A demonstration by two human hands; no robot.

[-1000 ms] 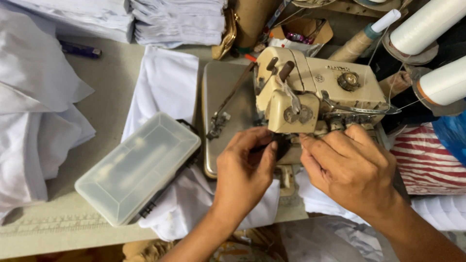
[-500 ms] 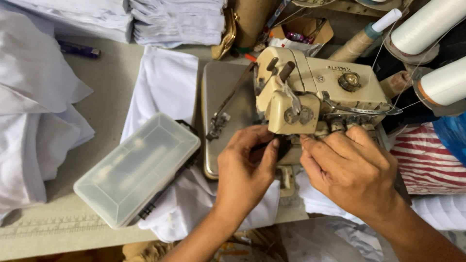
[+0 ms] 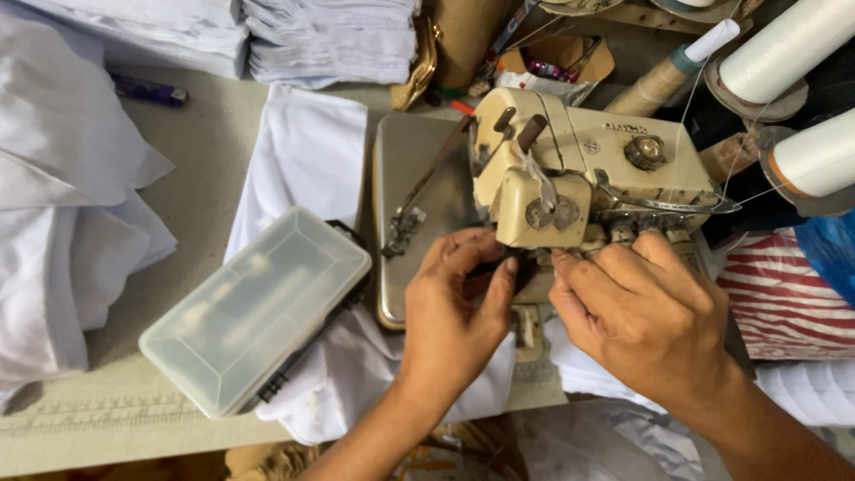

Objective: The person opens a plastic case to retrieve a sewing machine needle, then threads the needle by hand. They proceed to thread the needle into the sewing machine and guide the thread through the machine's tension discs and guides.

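The head camera looked straight down on a cluttered sewing table (image 3: pixel 178 169). A cream-coloured overlock sewing machine (image 3: pixel 588 169) sat right of centre, with a grey metal plate (image 3: pixel 410 178) beside it on its left.

The left hand (image 3: pixel 450 312) reached up from the lower edge to the machine's front underside. Its fingers were curled and drawn close together around a small dark part there; whether they actually pinched it could not be told. The right hand (image 3: pixel 646 321) came in from the lower right, its fingers bunched and pressed together with the tips touching the same spot beneath the machine's front cover. The two hands were just beside each other, almost meeting.

To the left of the hands lay a clear plastic box (image 3: pixel 254 307) with its lid closed, tilted diagonally on a piece of white cloth (image 3: pixel 303 160). It looked translucent, and its contents could not be made out.

More white fabric (image 3: pixel 62 223) was heaped at the left edge, and folded white stacks (image 3: pixel 329 36) lay along the top. A small open cardboard box (image 3: pixel 557 62) behind the machine held a few small, colourful items too small to tell. Large white thread cones (image 3: pixel 788 40) stood at the upper right, and a red-and-white striped cloth (image 3: pixel 784 298) lay at the right.
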